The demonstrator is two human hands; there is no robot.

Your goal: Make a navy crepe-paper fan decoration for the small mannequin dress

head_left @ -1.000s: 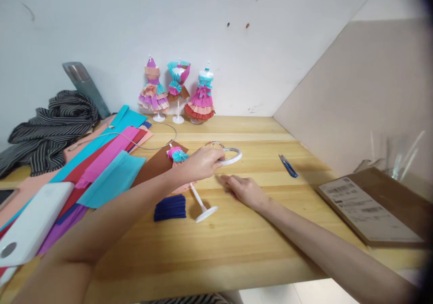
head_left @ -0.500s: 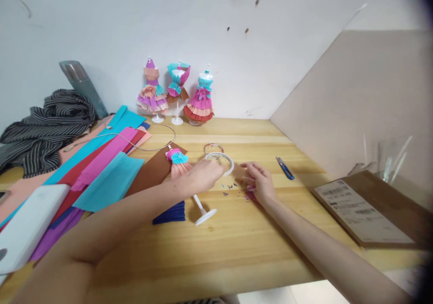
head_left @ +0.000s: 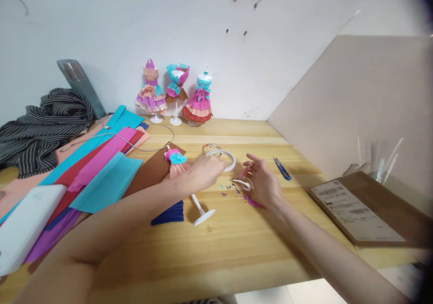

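Observation:
My left hand [head_left: 208, 171] is closed on a thin white ring, which looks like a tape roll [head_left: 230, 158], and holds it just above the table. To its right, my right hand [head_left: 265, 182] has its fingers spread and nothing gripped. Beside those fingers is a curled white piece [head_left: 244, 185], with pink scraps [head_left: 256, 203] and tiny purple bits [head_left: 224, 194] close by. A small dress form [head_left: 177, 158] in pink, turquoise and peach crepe paper lies tilted under my left wrist, which hides part of its skirt. Another ring with small beads [head_left: 211, 148] sits behind the tape roll.
Three dressed forms [head_left: 198, 101] stand against the wall. Coloured crepe paper sheets [head_left: 104, 184], a white box-like object [head_left: 30, 227] and striped cloth [head_left: 47, 123] fill the left. Blue thread snips [head_left: 282, 168] and a cardboard parcel [head_left: 365, 209] lie to the right.
My right hand has opened its fingers and shifted slightly right. The curled white piece now shows beside it. My left hand still holds the tape roll in nearly the same place.

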